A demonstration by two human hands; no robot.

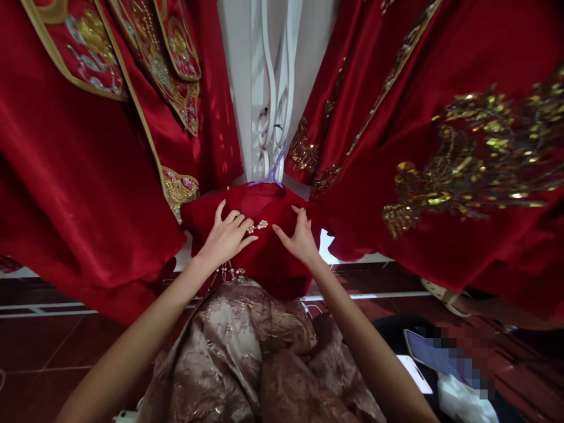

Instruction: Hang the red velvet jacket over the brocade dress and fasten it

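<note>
A small dark red velvet garment hangs on a purple hanger in front of me. A pearl and gold clasp sits at its chest. My left hand lies on the velvet left of the clasp, fingers spread and fingertips close to it. My right hand rests on the velvet to the right, fingers apart, thumb toward the clasp. Below the velvet top hangs a bronze patterned skirt.
Large red satin robes with gold embroidery hang on the left and right. A white ornamental frame stands behind. The floor is dark red tile. A phone and a white bag lie at the lower right.
</note>
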